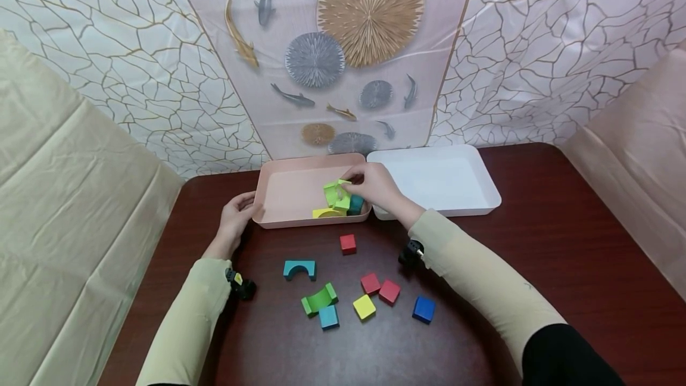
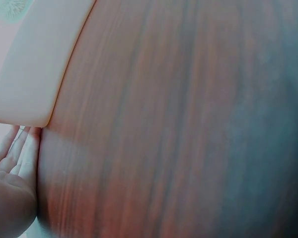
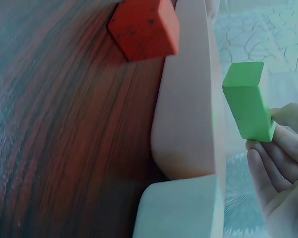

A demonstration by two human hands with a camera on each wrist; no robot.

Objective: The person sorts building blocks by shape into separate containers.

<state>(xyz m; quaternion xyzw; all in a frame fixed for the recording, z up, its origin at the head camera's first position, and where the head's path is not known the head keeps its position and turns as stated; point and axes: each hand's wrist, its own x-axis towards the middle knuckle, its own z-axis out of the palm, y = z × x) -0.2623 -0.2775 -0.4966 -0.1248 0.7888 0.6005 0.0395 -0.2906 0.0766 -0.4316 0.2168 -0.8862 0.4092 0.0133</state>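
Note:
In the head view, my right hand [image 1: 377, 186] pinches a light green block [image 3: 249, 106] between thumb and fingertips, over the right end of the pink tray [image 1: 286, 192]. Close below it in the tray lie a yellow block [image 1: 324, 213] and a dark teal block [image 1: 355, 205]. The held block overlaps other light green in the head view, so I cannot tell where its outline ends. At the tray's left end is my left hand [image 1: 234, 219], its fairly straight fingers [image 2: 29, 153] touching the outer wall.
A white tray [image 1: 434, 180] stands right of the pink one. Nearer on the dark wooden table are a red cube [image 1: 348, 244], a teal arch [image 1: 299, 268], a green curved block [image 1: 320, 299], a teal cube [image 1: 329, 317], two red cubes [image 1: 370, 283], a yellow cube [image 1: 364, 307] and a blue cube [image 1: 424, 309].

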